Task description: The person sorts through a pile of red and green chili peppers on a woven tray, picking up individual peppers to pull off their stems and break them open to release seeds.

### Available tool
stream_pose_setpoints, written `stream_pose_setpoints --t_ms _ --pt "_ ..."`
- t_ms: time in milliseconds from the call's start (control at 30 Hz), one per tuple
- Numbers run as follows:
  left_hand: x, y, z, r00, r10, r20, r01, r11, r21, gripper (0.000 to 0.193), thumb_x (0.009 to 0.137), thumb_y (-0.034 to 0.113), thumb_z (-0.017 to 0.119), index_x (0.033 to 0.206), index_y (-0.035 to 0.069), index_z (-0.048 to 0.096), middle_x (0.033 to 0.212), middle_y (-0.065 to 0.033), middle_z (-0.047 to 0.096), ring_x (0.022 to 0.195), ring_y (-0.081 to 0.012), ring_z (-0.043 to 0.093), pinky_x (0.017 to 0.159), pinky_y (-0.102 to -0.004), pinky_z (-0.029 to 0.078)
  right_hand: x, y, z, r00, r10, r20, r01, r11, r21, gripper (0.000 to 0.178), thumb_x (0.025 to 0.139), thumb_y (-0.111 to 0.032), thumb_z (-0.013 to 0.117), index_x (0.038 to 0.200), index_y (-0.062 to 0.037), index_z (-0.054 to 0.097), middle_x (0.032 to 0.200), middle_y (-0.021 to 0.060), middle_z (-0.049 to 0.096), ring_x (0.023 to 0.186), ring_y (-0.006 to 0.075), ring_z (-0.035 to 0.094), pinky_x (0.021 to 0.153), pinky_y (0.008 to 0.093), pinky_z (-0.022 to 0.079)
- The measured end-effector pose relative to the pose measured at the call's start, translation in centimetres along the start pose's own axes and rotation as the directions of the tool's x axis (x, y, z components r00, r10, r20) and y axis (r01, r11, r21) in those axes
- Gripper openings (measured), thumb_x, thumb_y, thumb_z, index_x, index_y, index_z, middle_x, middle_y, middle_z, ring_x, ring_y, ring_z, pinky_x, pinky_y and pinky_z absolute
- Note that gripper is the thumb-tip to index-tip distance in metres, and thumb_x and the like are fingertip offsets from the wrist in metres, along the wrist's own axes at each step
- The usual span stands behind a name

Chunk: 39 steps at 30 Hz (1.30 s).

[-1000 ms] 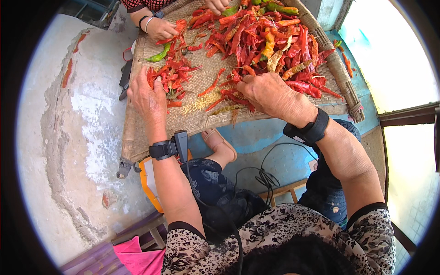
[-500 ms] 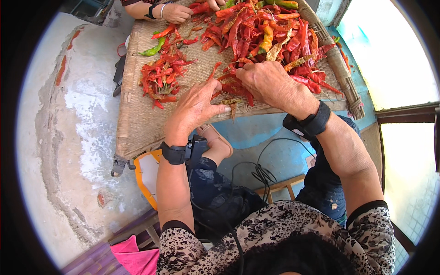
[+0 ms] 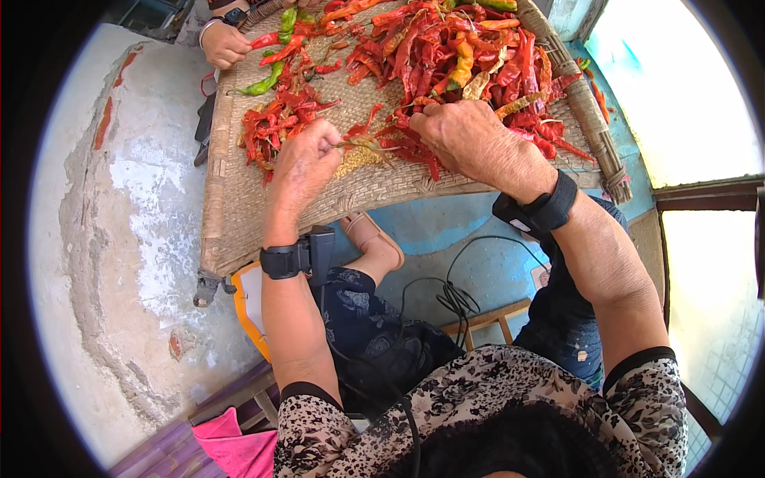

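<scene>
My left hand (image 3: 307, 163) is closed in a pinch over the woven tray (image 3: 239, 211). From its fingertips a shrivelled, pale brownish-green chili pepper (image 3: 365, 145) points right, above a patch of yellow seeds (image 3: 356, 161). My right hand (image 3: 478, 147) rests at the front of a large heap of red chili peppers (image 3: 430, 60). Its fingers are curled together and their tips are hidden, so what they hold cannot be made out. Left of my left hand lies a smaller pile of red chili pieces (image 3: 279, 123).
Across the tray, another person's hand (image 3: 225, 45) is at a red chili (image 3: 267, 40). Green chilies (image 3: 263, 81) lie nearby. A raised rim (image 3: 598, 119) bounds the tray on the right. Below hang black cables (image 3: 458, 299), near a wooden stool (image 3: 490, 320). A wall (image 3: 103, 199) stands left.
My left hand has moved left, and its spread fingers have closed on the pale chili. My right hand has barely moved. The other person's hand has shifted left with a red chili.
</scene>
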State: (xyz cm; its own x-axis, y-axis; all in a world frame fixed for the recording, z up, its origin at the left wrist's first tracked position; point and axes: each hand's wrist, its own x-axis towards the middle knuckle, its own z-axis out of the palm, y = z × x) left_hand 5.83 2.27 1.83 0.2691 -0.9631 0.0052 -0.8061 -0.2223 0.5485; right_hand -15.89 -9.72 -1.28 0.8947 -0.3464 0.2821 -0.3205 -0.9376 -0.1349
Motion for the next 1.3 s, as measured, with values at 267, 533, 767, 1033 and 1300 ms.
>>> stream_pose_setpoints --t_ms 267,533,767,1033,1300 --pt "-1.3 -5.4 -3.7 0.775 0.163 -0.611 0.259 0.799 0.542 0.020 0.081 0.012 0.066 0.099 0.003 0.059 0.079 -0.0119 0.063 0.073 -0.0292 0.060 0.069 -0.0395 0.048 0.1 -0.2 0.4 1.000 -0.015 -0.009 0.015 1.000 -0.009 0.015 0.082 -0.009 0.060 0.096 -0.0016 0.061 0.081 0.0130 0.066 0.075 0.0275 0.068 0.061 0.0381 0.055" --pt "0.5 -1.8 3.0 0.986 0.146 -0.075 -0.088 0.856 0.510 0.015 0.083 0.011 0.062 0.096 0.003 0.062 0.092 -0.0159 0.065 0.094 -0.0339 0.061 0.078 -0.0428 0.050 0.3 -0.3 0.5 0.999 -0.046 -0.010 0.046 0.999 -0.008 0.016 0.080 -0.008 0.060 0.094 -0.0019 0.061 0.080 0.0128 0.067 0.073 0.0281 0.068 0.060 0.0385 0.054" --pt "0.9 -2.4 2.9 0.985 0.056 -0.164 0.049 0.819 0.571 0.012 0.081 0.013 0.064 0.086 0.004 0.058 0.089 -0.0151 0.065 0.088 -0.0344 0.063 0.073 -0.0448 0.050 -0.1 -0.1 0.2 1.000 -0.011 0.003 0.011 0.999 0.039 0.023 0.075 -0.005 0.064 0.098 -0.0003 0.061 0.081 0.0147 0.066 0.075 0.0289 0.069 0.061 0.0386 0.055" --pt "-1.0 -4.5 -3.0 0.823 -0.014 -0.568 0.374 0.766 0.523 0.018 0.082 0.014 0.064 0.098 0.007 0.060 0.094 -0.0166 0.063 0.087 -0.0370 0.061 0.074 -0.0475 0.049 -0.2 0.1 0.4 0.999 -0.027 0.022 0.027 0.999 0.035 0.017 0.087 -0.015 0.060 0.097 -0.0015 0.059 0.085 0.0130 0.063 0.070 0.0309 0.066 0.056 0.0399 0.053" --pt "0.7 0.7 3.3 0.939 0.345 -0.004 -0.333 0.911 0.243 0.026 0.083 0.006 0.063 0.108 0.003 0.062 0.100 -0.0143 0.061 0.096 -0.0319 0.060 0.082 -0.0392 0.049 0.1 -0.2 0.5 1.000 -0.007 -0.006 0.007 1.000 0.000 0.017 0.080 -0.007 0.062 0.096 -0.0019 0.061 0.083 0.0138 0.066 0.076 0.0298 0.069 0.063 0.0387 0.056"
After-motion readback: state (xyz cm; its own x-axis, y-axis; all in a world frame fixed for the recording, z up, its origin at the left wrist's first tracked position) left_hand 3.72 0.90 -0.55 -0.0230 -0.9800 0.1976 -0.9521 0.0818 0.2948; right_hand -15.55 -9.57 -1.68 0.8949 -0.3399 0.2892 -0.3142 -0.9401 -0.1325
